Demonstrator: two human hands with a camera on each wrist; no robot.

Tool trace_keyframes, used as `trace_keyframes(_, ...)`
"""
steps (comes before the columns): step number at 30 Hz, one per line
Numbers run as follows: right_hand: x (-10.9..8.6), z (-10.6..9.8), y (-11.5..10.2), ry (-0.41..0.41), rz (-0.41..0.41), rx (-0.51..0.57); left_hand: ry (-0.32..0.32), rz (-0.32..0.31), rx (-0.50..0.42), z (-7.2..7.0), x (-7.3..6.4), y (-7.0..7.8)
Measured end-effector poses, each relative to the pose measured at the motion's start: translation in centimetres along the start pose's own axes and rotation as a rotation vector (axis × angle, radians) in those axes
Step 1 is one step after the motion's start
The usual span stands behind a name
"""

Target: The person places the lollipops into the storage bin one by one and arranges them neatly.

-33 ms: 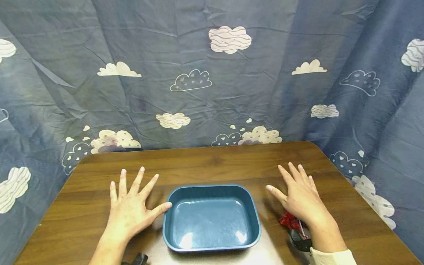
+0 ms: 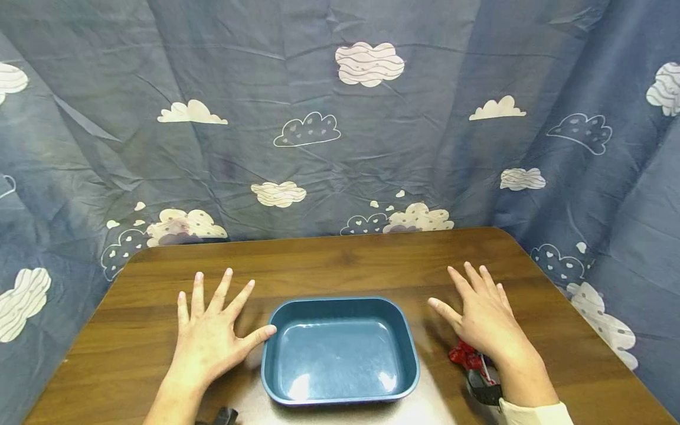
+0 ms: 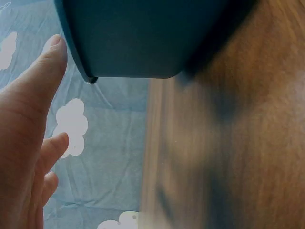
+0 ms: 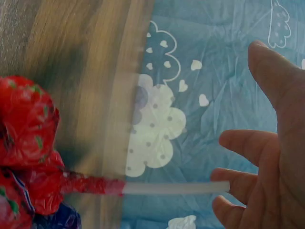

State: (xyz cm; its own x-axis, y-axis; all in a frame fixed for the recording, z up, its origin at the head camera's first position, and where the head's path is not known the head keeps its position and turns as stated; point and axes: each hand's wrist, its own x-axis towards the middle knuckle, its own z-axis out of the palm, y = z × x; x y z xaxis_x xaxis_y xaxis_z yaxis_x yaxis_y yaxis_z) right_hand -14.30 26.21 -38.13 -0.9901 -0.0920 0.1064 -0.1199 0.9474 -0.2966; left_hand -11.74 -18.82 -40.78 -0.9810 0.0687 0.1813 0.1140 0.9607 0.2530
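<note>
A blue rectangular tray point(image 2: 340, 360) with rounded corners stands on the wooden table, nothing inside it. To its left, my left hand point(image 2: 209, 342) is held with fingers spread, the thumb tip right at the tray's left rim. On the other side my right hand point(image 2: 489, 324) hovers with spread fingers, apart from the tray. Beneath that hand lie lollipops in red wrappers point(image 2: 465, 355), partly hidden by it. Close up in the right wrist view, a red-wrapped lollipop point(image 4: 28, 124) and a white stick point(image 4: 176, 188) show, with a dark blue wrapper point(image 4: 59, 218) below.
The brown wooden table point(image 2: 340, 260) has rounded far corners. Behind it hangs a blue-grey curtain point(image 2: 239, 77) printed with white clouds. Black wrist camera parts point(image 2: 225, 415) show near the left forearm, and a dark strap point(image 2: 486, 391) by the right wrist.
</note>
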Motion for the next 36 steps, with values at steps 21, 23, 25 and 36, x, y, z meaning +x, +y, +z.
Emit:
trace_keyframes(21, -0.8, -1.8, 2.4, -0.05, -0.033, 0.13, -0.095, -0.029, -0.301, 1.3, -0.2, 0.7)
trace_keyframes(23, -0.9, -2.3, 2.8, -0.058, -0.042, 0.12, -0.126, -0.05, -0.395, 1.6, -0.1, 0.7)
trace_keyframes(25, -1.0, -2.9, 3.2, -0.073, -0.035, 0.093, -0.158, -0.089, -0.523, 2.0, 0.0, 0.9)
trace_keyframes(36, -1.4, -3.1, 4.5, -0.331, 0.054, 0.111, -0.122, -0.367, -1.137, 5.4, -0.7, 2.9)
